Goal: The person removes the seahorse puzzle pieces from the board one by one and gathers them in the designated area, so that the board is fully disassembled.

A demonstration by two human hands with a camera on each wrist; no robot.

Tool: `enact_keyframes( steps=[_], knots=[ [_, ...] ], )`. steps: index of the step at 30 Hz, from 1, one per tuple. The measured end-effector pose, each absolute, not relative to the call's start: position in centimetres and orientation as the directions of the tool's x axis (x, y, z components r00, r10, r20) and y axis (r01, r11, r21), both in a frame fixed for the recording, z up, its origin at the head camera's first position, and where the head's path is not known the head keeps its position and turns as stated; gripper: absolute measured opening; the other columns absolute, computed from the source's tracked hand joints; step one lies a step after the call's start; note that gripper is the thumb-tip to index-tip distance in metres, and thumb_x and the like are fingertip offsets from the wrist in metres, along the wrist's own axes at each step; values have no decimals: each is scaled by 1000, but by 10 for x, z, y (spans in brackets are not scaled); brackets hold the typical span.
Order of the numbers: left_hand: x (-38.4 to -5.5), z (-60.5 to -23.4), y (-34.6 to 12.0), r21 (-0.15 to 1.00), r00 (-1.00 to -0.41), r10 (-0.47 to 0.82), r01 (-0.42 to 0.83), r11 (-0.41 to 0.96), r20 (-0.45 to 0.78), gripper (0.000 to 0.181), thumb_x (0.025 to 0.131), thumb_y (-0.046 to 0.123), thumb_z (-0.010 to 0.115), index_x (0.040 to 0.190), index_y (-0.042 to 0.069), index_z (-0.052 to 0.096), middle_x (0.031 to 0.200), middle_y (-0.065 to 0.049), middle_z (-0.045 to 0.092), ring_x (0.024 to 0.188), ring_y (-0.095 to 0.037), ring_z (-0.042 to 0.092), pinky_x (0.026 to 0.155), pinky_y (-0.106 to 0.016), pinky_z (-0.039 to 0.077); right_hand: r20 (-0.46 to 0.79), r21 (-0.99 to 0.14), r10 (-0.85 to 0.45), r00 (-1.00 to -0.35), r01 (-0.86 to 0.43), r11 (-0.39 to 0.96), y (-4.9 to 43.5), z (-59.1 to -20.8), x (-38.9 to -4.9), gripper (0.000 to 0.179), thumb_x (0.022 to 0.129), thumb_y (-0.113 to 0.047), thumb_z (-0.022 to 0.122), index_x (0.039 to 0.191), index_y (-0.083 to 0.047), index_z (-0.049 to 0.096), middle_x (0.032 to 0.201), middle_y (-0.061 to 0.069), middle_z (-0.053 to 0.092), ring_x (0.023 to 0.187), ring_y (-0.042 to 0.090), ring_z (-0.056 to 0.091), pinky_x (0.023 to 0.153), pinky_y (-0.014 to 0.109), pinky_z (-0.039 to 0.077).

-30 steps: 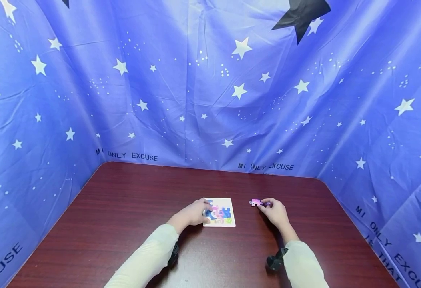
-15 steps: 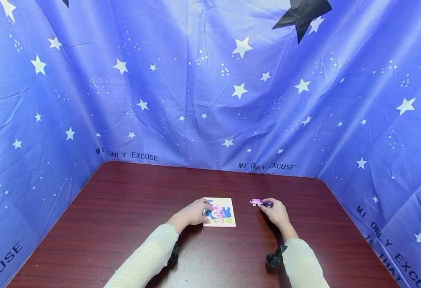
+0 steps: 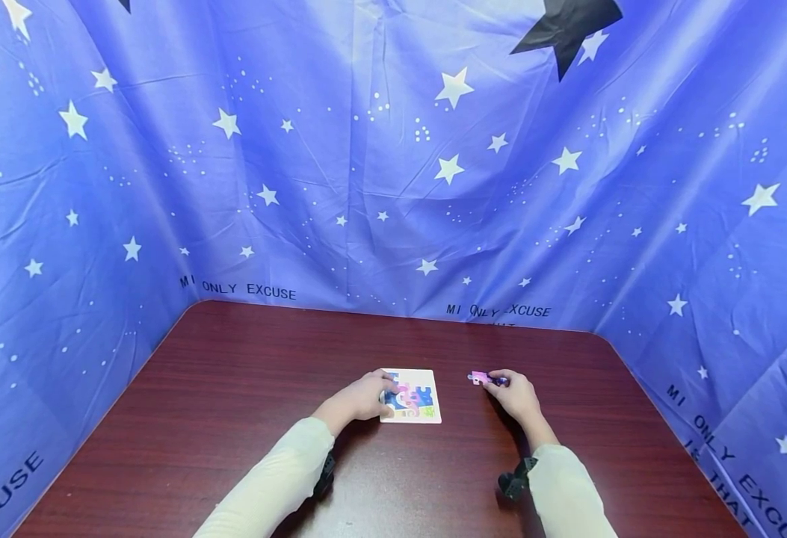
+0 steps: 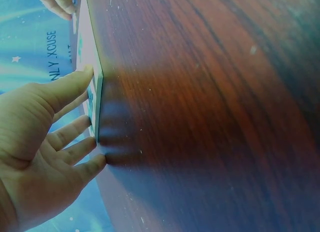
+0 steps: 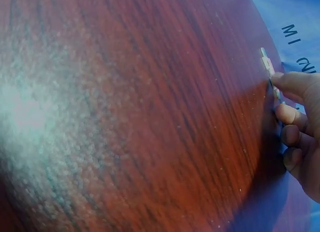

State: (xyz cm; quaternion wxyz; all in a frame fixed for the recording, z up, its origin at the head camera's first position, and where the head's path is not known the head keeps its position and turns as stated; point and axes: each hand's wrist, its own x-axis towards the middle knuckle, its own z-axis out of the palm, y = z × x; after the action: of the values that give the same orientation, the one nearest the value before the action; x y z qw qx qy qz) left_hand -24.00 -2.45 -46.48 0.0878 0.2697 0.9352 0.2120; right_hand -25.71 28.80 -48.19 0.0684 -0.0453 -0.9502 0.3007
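My left hand (image 3: 365, 396) rests on the left side of a white-framed jigsaw puzzle board (image 3: 436, 396), thumb near its front edge and the other fingers spread. In the left wrist view the thumb (image 4: 75, 86) and fairly straight fingers touch the board (image 4: 98, 99), which lies flat on the table. Pink, blue and green pieces (image 3: 412, 401) show inside the frame. To the right, my right hand (image 3: 516, 396) pinches a pink jigsaw piece (image 3: 479, 378) between thumb and fingers; a dark blue-purple part shows at the fingertips. The right wrist view shows the piece (image 5: 266, 61) edge-on, close over the table.
The dark red wood-grain table (image 3: 265, 344) extends around both hands. A blue star-printed curtain (image 3: 393, 187) hangs along its back and sides. Black wrist devices (image 3: 516, 482) sit beneath the pale sleeves.
The pink piece in my right hand has tilted slightly. Both hands and the board have otherwise stayed in place.
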Motion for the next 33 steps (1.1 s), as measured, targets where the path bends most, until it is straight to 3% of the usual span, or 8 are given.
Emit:
enact_keyframes(
  steps=[15, 33],
  knots=[
    [-240, -464, -24, 445, -845, 531, 452, 773, -64, 40, 81, 19, 72, 119, 9, 64, 133, -10, 49, 125, -26, 45, 106, -35, 37, 101, -529, 135, -986, 61, 846, 286, -483, -257, 28, 85, -28, 66, 106, -11, 70, 91, 12, 67, 83, 27, 58, 68, 42, 46],
    [-240, -464, -25, 445, -841, 537, 457, 770, -64, 40, 82, 19, 70, 120, 9, 63, 134, -10, 49, 126, -26, 44, 106, -35, 37, 162, -553, 99, -982, -7, 833, 287, -485, -257, 24, 84, -23, 67, 100, -6, 70, 87, 12, 67, 75, 23, 55, 69, 35, 43]
  ],
)
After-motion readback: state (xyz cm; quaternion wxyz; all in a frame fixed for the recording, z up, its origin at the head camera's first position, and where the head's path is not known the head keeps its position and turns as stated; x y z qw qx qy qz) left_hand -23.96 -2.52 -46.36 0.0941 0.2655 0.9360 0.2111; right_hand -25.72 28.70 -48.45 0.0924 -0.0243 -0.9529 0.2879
